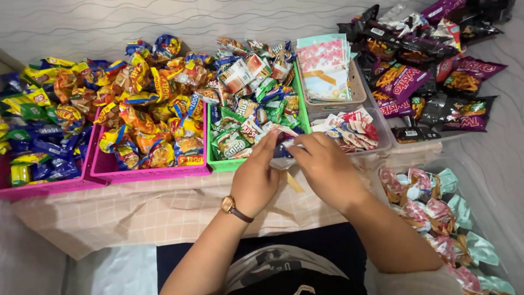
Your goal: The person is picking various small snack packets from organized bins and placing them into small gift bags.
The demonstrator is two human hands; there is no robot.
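Note:
My left hand [255, 177], with a brown-strapped watch on its wrist, and my right hand [326, 168] meet in the middle above a pale checked cloth [136, 213]. Together they pinch a small clear packet [285, 150] with blue and white contents between their fingertips. A thin tan strip [295, 183] sticks out below the hands. The packet sits just in front of a green basket [232, 163] full of green and white candy packs. Most of the packet is hidden by my fingers.
Pink baskets [147, 173] at left hold yellow, orange and blue snack packs. A beige tray holds floral paper bags [326, 68]; a clear tray [376, 147] holds red and white cards. Purple and black snack bags [431, 71] lie at back right. Wrapped gift bundles [436, 218] fill a clear bin.

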